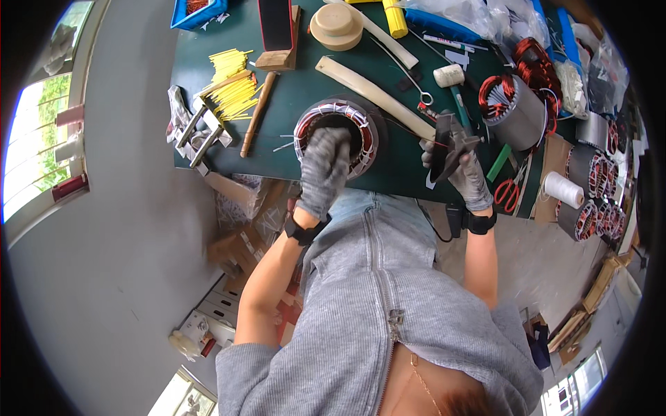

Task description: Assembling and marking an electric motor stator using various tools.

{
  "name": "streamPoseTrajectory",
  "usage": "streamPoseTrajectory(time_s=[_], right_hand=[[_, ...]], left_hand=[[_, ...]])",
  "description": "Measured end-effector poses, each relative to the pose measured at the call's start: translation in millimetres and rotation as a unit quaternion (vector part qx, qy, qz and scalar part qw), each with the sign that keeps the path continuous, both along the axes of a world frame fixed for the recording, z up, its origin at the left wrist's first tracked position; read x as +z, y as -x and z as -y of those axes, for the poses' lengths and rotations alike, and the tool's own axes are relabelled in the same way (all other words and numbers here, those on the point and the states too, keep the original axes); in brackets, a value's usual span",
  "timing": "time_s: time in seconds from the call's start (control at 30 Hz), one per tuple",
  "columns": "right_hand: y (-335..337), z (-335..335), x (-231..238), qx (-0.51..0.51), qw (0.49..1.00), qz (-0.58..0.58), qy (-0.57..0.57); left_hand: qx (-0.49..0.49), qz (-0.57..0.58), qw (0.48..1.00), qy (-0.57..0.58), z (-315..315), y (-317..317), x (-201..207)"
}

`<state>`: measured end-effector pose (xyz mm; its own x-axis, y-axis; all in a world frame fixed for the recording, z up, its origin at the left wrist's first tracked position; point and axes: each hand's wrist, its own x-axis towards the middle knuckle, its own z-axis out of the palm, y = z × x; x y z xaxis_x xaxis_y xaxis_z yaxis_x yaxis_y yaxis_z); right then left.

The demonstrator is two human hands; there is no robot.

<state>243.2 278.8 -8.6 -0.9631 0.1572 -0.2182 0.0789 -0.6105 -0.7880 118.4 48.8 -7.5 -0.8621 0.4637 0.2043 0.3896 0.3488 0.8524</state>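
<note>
My gloved left hand (pixel 326 166) lies over the near left part of a motor stator (pixel 361 163), a ring of copper windings laced with white cord. Its fingers are curled over the stator's dark opening; what they hold, if anything, is hidden. To the right, my gloved right hand (pixel 472 182) is closed around a dark tool (pixel 442 145) with a flat black part and a grey metal bracket, its exact kind unclear. Beside that tool ends a long pale wooden bar (pixel 378 97). A wooden stick (pixel 259 114) lies left of the stator.
Yellow strips (pixel 232 87) and a metal clamp-like fixture (pixel 201 135) lie at the left. At the right are a white-headed mallet (pixel 451 76), a wound grey stator (pixel 517 114), red scissors (pixel 508 194) and a white thread spool (pixel 563 189). The green table's (pixel 270 163) near edge borders my body.
</note>
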Motion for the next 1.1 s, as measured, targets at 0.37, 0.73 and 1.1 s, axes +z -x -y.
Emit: streamPoseTrajectory(time_s=[0.37,0.73,1.1], right_hand=[[-21,35,4,0.032,0.973,0.151,-0.173],[-36,69,-6,0.038,0.973,0.167,-0.154],[4,78,5,0.049,0.950,0.158,-0.263]], left_hand=[[0.009,-0.075,0.986,0.152,-42,8,14],[-0.164,-0.329,0.904,0.217,-16,-4,-3],[-0.286,-0.210,0.921,0.158,-12,6,-4]])
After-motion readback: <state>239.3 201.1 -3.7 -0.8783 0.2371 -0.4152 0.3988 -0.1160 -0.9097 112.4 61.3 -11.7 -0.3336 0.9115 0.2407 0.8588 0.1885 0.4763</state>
